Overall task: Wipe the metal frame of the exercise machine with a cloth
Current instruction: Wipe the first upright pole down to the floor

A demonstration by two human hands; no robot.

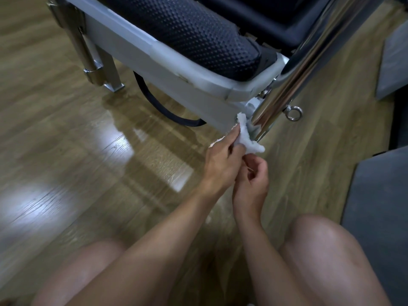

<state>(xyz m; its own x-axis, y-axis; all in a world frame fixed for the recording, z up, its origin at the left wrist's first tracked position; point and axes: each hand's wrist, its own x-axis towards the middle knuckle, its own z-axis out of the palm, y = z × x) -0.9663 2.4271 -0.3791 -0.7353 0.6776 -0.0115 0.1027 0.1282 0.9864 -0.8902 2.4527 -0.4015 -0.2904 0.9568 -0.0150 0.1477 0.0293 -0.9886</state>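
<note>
Just right of frame centre, the left hand (pixel 223 160) pinches the white cloth (pixel 247 135) against the chrome post (pixel 293 71), which slants toward the upper right; the right hand (pixel 254 175), loosely curled, sits just below.

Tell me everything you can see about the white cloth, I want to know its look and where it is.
The white cloth is small, soft and crumpled, with ragged, fluffy edges, more like a wad than a flat sheet. The left hand pinches it and presses it against the low corner of the machine, where the pale grey frame meets the shiny chrome post. Its lower end hangs free just above the right hand, which is curled loosely; whether it touches the cloth is unclear.
</note>
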